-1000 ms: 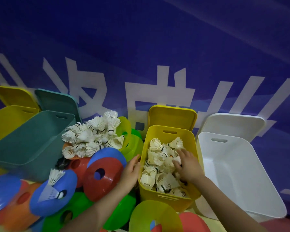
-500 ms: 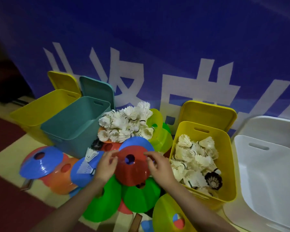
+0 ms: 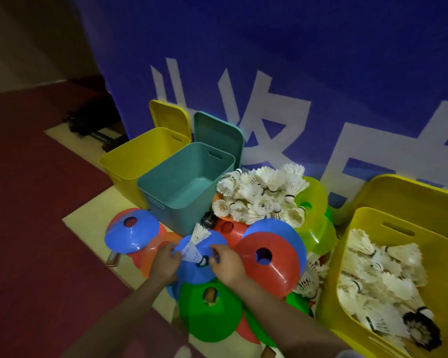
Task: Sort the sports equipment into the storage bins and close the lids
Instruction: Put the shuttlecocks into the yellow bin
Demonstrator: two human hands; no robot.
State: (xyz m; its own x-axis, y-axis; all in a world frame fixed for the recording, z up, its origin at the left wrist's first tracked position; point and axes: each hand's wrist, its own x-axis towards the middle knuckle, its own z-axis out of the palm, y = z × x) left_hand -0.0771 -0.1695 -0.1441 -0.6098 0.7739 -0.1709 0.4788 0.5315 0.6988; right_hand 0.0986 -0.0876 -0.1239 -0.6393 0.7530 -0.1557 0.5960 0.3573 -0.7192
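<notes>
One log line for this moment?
hands: left, right grip blue cone | shuttlecock on it | teal bin empty

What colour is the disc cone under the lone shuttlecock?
Blue disc cone, seen in the head view.

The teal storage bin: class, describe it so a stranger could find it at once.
Start at the blue banner with white lettering. Below it stand open bins; the teal storage bin sits between a yellow bin and a pile of white shuttlecocks. It is the only teal bin, and it holds nothing visible.
</notes>
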